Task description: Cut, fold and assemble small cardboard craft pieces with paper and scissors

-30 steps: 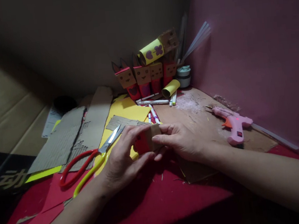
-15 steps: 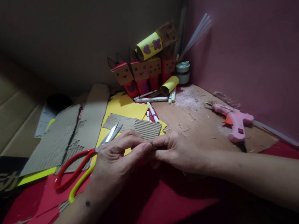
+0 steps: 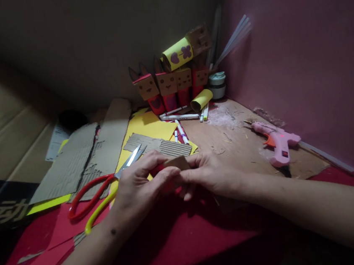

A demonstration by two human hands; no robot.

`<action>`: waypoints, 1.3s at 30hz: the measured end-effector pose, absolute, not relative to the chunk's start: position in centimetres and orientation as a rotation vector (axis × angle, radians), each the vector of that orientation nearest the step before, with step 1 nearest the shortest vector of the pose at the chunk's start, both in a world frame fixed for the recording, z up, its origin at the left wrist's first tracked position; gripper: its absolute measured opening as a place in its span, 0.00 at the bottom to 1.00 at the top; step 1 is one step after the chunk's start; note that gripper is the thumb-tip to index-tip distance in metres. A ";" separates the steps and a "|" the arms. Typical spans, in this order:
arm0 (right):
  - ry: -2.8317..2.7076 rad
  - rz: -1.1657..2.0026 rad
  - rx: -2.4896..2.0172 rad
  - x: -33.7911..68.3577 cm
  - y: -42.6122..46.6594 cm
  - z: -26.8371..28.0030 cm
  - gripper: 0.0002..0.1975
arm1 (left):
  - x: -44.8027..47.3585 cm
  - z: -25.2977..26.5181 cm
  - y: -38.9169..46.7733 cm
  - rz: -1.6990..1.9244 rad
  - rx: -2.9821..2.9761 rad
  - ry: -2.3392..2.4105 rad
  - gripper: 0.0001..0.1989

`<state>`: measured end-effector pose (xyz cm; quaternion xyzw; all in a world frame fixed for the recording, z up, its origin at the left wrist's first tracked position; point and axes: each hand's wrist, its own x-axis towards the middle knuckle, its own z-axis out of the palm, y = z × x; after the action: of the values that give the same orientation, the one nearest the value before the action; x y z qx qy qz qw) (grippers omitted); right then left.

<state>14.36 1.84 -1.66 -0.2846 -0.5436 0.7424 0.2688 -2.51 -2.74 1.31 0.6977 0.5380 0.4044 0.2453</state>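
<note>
Both hands meet at the front of the work surface around a small brown cardboard piece. A bit of red shows below it, mostly hidden by fingers. My left hand is closed on its left side, thumb in front. From the right, my right hand pinches it between thumb and fingers. Beside my left hand lie scissors with one red and one yellow handle, blades parted. Just beyond the fingers is a strip of corrugated cardboard on yellow paper.
Red tube figures with cardboard heads stand at the back, a yellow tube figure lying on top. Several markers lie before them. A pink glue gun rests at right. Cardboard sheets and red paper are at left.
The cardboard piece has turned up between my hands, so its brown face and some red now show. My right fingers have shifted beneath it. The view has moved slightly.
</note>
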 end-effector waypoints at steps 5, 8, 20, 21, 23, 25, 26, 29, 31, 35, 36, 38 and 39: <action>-1.316 2.134 -0.718 14.7 3.4 -2.0 0.09 | -3.3 1.2 -1.4 0.861 1.281 1.404 0.12; -1.222 2.196 -0.661 14.6 3.8 -2.2 0.08 | -3.1 1.0 -1.4 0.830 1.161 1.276 0.17; -1.127 2.256 -0.589 14.5 4.0 -1.5 0.12 | -2.7 -0.1 -1.6 0.875 1.095 1.063 0.10; -1.131 2.257 -0.581 14.5 4.0 -1.6 0.13 | -2.7 -0.1 -1.7 0.879 1.099 1.065 0.10; -1.150 2.267 -0.562 14.6 4.0 -1.7 0.14 | -2.7 0.0 -1.7 0.879 1.114 1.074 0.12; -1.185 2.281 -0.555 14.8 4.0 -1.8 0.14 | -2.6 0.2 -1.9 0.876 1.143 1.086 0.14; -1.208 2.287 -0.559 14.9 4.0 -1.9 0.13 | -2.5 0.3 -2.0 0.882 1.157 1.092 0.16; -1.289 2.316 -0.572 14.9 4.0 -2.1 0.09 | -2.3 0.3 -2.1 0.912 1.194 1.093 0.20; -1.334 2.305 -0.598 14.9 3.9 -2.1 0.09 | -2.3 0.3 -2.1 0.910 1.241 1.097 0.22; -1.400 2.158 -0.722 14.9 3.5 -1.7 0.07 | -2.5 0.7 -1.9 0.903 1.399 1.187 0.22; -1.416 2.125 -0.743 14.9 3.3 -1.6 0.07 | -2.7 0.9 -1.9 0.915 1.443 1.225 0.20; -1.438 2.072 -0.764 14.9 3.1 -1.3 0.05 | -3.0 1.2 -1.8 0.923 1.503 1.288 0.17; -1.449 2.050 -0.767 14.9 3.0 -1.2 0.04 | -3.1 1.3 -1.9 0.920 1.516 1.306 0.16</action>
<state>14.92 3.00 -1.21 -0.2826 -0.5338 0.7550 0.2554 -3.10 -1.86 1.31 0.6137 0.5289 0.3726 0.4526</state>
